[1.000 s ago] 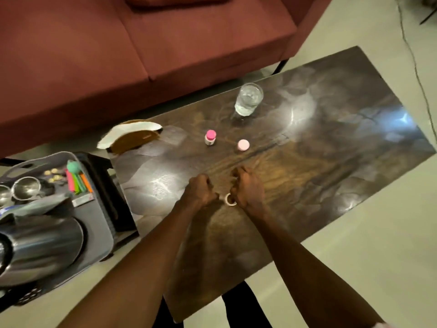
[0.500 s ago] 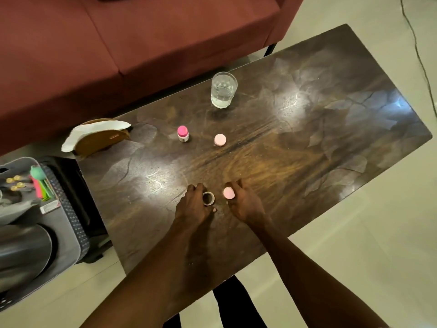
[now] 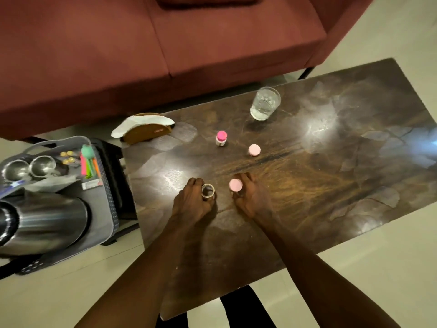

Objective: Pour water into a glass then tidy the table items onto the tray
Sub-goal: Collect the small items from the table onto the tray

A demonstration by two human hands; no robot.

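Observation:
My left hand [image 3: 191, 202] grips a small open bottle [image 3: 208, 191] standing on the dark table [image 3: 319, 185]. Just to its right, my right hand [image 3: 250, 197] pinches that bottle's pink cap [image 3: 235, 185]. Farther back stand a small bottle with a pink cap [image 3: 221, 138] and a loose pink cap [image 3: 254, 150]. A glass of water [image 3: 264, 103] stands near the table's far edge. The grey tray [image 3: 104, 209] sits to the left of the table on a low stand.
A wooden napkin holder with white napkins [image 3: 144, 129] stands at the table's far left corner. The tray holds a steel jug [image 3: 45, 221], two steel cups [image 3: 28, 168], coloured markers [image 3: 88, 164] and small gold items. A red sofa [image 3: 165, 43] runs behind the table.
The pink cap has come off the small bottle: my hands were together over it, and now they are apart, left on the bottle, right with the cap. The view has shifted.

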